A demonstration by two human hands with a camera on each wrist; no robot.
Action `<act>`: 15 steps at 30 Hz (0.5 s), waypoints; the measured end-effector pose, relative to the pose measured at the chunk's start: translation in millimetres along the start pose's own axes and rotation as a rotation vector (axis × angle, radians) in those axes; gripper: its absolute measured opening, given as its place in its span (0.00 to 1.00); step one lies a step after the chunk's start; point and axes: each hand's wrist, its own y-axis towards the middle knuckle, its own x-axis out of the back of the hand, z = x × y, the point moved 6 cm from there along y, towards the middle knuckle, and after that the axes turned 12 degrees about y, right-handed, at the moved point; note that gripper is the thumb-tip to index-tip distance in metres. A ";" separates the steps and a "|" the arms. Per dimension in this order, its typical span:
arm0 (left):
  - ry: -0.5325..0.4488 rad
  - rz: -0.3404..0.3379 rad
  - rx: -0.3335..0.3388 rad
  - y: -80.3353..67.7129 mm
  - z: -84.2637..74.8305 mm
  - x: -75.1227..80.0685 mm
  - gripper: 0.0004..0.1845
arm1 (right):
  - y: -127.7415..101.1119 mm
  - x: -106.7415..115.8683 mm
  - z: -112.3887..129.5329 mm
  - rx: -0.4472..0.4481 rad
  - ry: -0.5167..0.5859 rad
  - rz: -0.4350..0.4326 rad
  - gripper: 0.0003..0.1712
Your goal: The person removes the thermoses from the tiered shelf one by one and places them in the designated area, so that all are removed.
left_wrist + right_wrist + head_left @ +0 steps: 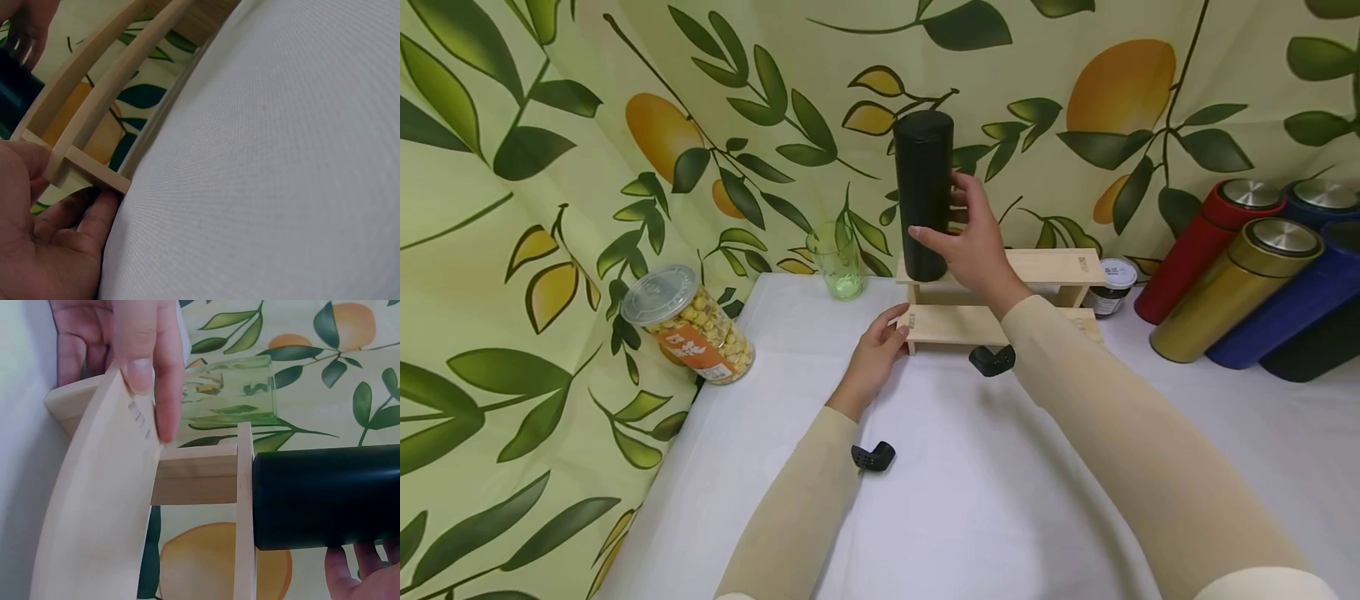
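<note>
- At about 9 o'clock on the white table [970, 500], a clear jar of popcorn-like snacks [696, 325] leans tilted against the leaf-print cloth [512, 208].
- Toward 11 o'clock, a green glass [838, 259] stands upright at the table's far edge, just beside the wooden rack [1045, 267].
- Near the centre, the left hand [874, 358] rests at the rack's lower-left corner; its thumb and fingers lie against the wood, loosely bent, and the left wrist view shows the fingers [94, 219] tucked under the corner piece.
- At 12 o'clock, the black flask [923, 193] stands upright on the left end of the rack's upper shelf.
- Just right of the flask, the right hand [973, 242] wraps around its lower half, thumb in front and fingers behind; in the right wrist view the flask [325, 497] sits flush on the shelf board.
- Behind the rack at 1 o'clock sits a small dark jar with a white lid [1111, 287].
- At 3 o'clock, red [1198, 250], gold [1232, 292] and blue [1285, 308] flasks lie stacked against the cloth, well apart from the hands.
</note>
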 end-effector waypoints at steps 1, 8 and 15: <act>0.001 0.000 0.001 -0.3 -0.5 -0.5 0.24 | -2.2 2.0 0.5 -0.002 -0.001 -0.002 0.50; 0.017 -0.013 0.002 -1.5 -1.3 0.2 0.24 | -18.7 12.3 5.4 0.011 -0.009 0.000 0.49; -0.009 -0.015 -0.017 -1.6 -1.4 -1.1 0.24 | -40.1 19.9 11.8 0.041 -0.016 0.027 0.48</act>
